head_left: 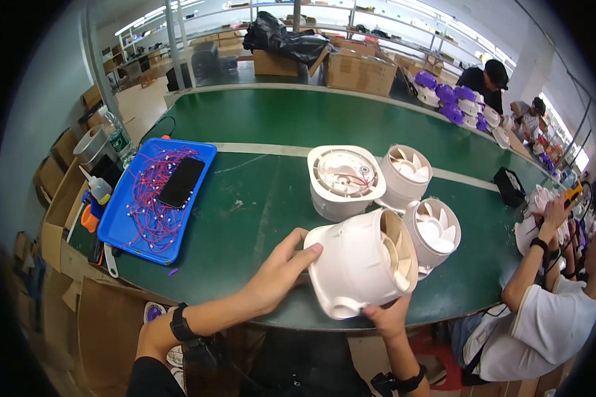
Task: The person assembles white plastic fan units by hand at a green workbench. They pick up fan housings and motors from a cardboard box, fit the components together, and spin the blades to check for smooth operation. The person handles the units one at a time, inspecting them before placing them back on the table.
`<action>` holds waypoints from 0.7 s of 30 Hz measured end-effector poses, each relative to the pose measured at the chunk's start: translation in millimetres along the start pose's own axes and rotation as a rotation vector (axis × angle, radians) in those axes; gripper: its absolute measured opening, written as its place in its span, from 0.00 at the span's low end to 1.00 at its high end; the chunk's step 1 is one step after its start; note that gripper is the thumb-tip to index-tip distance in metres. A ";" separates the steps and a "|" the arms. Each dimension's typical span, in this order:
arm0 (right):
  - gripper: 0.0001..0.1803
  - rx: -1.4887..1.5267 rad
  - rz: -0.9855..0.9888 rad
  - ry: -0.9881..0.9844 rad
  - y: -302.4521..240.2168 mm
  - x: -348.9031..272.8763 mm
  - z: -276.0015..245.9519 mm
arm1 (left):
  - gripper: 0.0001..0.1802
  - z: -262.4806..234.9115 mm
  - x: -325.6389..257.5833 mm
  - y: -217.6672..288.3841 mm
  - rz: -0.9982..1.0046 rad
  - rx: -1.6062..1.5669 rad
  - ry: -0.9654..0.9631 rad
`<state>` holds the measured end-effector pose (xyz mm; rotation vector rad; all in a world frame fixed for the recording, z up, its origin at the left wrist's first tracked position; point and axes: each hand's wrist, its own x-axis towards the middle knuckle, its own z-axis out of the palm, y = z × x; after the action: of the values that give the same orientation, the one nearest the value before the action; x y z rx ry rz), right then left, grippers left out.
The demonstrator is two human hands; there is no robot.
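Between my two hands is a white plastic fan housing (pixel 351 261), tilted so that its round end with the fan blades faces right. My left hand (pixel 286 268) grips the square flange on its left side, thumb on top. From below, my right hand (pixel 389 316) holds its lower right edge; part of those fingers is hidden behind it. Just beyond stands another fan housing (pixel 341 206), square end up, with thin wires inside. Two more, an upper fan housing (pixel 404 188) and a lower fan housing (pixel 440 248), stand to the right with their blades facing up.
A blue tray (pixel 202 192) at the left holds red and purple wires and a black phone (pixel 182 182). A small black box (pixel 509 187) stands at the right. A co-worker's arm (pixel 530 261) works close by on the right. Cardboard boxes (pixel 361 69) stand at the back.
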<state>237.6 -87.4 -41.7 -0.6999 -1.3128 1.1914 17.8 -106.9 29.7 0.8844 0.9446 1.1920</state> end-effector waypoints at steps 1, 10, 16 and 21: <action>0.72 0.077 0.032 0.033 -4.1 0.8 -0.4 | 0.16 -2.6 0.5 1.3 -0.002 0.082 -0.044; 0.64 0.240 0.148 0.039 -10.9 9.2 -11.5 | 0.17 -21.0 22.1 36.3 0.485 1.156 0.032; 0.59 0.125 0.150 -0.108 -17.3 28.3 -8.8 | 0.56 -21.3 53.5 11.1 0.319 0.722 -0.488; 0.60 -0.059 0.063 -0.199 -18.5 44.8 -10.2 | 0.62 -21.3 60.8 -20.5 0.393 0.440 -0.409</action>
<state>245.3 -49.2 -11.2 -0.6820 -1.5058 1.3038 11.8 -48.8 -4.4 1.6565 0.7214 1.0775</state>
